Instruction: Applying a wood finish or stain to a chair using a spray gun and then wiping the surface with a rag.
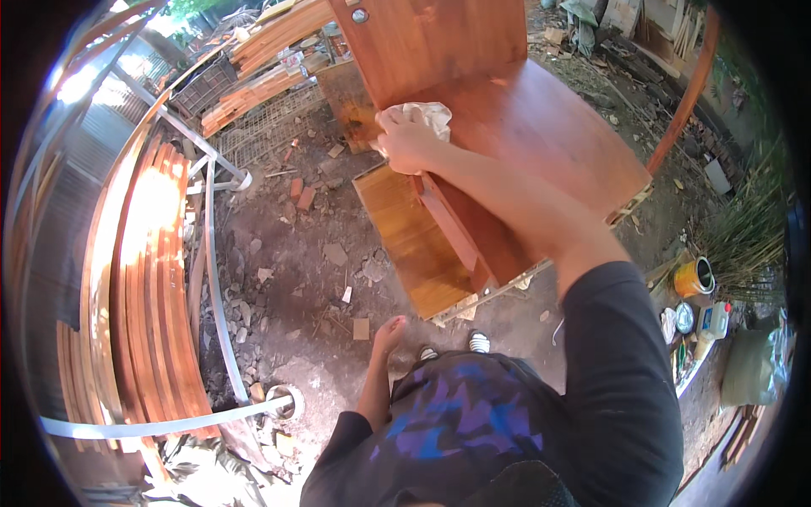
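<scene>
Cloth (433, 117), pale and crumpled, bunched in my right hand (409, 145); fingers closed around it, folds bulging out beyond the knuckles. Position: left edge of the reddish-brown wooden piece (562, 127), by the lower left corner of its upright panel (443, 38). Whether cloth presses on wood or sits just above, cannot tell. Right arm stretched across the broad glossy surface, dark sleeve (621, 346) ending near the elbow. Round metal fitting (360, 15) set near the panel's left edge. Below the left edge, a yellow-brown board (414, 241), lower than the glossy surface. Left hand (389, 333) hangs low, apart from the board's near corner; too small to tell how far its fingers open or whether they hold anything. Dirt ground (279, 245) around, brick pieces (306, 198) on it. Stacked planks (148, 296) far left; yellow can (691, 279) off to the right.
</scene>
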A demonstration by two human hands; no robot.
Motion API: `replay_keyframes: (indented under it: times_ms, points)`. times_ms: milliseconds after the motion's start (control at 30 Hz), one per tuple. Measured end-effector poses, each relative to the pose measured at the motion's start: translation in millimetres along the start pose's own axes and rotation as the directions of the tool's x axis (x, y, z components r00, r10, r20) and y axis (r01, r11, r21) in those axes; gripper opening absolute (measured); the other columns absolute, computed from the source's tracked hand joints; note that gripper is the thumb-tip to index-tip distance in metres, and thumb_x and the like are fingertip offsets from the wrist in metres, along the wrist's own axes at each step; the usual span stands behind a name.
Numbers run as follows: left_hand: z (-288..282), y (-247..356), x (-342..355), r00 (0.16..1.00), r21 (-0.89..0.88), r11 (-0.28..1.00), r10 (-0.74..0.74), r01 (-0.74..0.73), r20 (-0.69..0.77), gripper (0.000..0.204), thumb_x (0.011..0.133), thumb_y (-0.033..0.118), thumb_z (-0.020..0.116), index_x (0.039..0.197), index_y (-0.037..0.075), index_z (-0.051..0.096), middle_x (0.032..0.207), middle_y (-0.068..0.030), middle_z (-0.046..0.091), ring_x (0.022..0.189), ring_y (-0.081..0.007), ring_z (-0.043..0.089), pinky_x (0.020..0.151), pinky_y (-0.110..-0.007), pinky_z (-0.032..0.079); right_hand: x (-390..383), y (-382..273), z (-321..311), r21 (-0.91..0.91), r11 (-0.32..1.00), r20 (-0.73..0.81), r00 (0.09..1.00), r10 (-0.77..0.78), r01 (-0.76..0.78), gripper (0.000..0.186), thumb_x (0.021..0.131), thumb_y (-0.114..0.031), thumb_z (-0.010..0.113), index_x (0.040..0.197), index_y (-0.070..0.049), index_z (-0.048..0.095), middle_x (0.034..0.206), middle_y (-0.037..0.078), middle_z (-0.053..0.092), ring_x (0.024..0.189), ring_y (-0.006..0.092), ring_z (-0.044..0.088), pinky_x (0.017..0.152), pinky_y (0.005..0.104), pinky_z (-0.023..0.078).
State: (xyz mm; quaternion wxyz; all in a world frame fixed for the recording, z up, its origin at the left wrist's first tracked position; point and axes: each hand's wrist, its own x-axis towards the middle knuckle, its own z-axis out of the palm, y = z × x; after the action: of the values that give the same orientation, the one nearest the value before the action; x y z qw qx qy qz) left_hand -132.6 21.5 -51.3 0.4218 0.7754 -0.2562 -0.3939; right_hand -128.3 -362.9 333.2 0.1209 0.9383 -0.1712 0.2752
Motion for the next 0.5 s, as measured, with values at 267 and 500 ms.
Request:
replay_keyframes:
  times_ms: [267, 500]
  points:
    - [-31.9, -61.7, -50.5, 0.964, -0.288, 0.921, -0.231, 0.261, 0.135, 0.051, 0.100, 0.048, 0.059, 0.130, 0.007, 0.066, 0.114, -0.0072, 0.071, 0.102, -0.0192, 0.066, 0.091, -0.034, 0.050, -143.1, -57.5, -154.9, 0.602, 0.778, 0.031, 0.969, -0.247, 0.179, 0.025, 0.095, -0.019, 0.059, 0.113, -0.005, 0.070, 0.125, 0.019, 0.060, 0.124, 0.0349, 0.051, 0.104, 0.0498, 0.039]
    - [-83.9, 32.7, -57.1, 0.976, -0.875, 0.434, -0.074, 0.216, 0.204, 0.069, 0.102, 0.063, 0.041, 0.146, 0.011, 0.051, 0.137, -0.0061, 0.061, 0.132, -0.0232, 0.051, 0.109, -0.043, 0.038, -144.2, -171.9, -97.0, 0.882, 0.102, 0.434, 0.878, 0.202, -0.459, 0.024, 0.097, -0.023, 0.065, 0.097, -0.001, 0.073, 0.094, 0.009, 0.067, 0.088, 0.0176, 0.061, 0.074, 0.0313, 0.047]
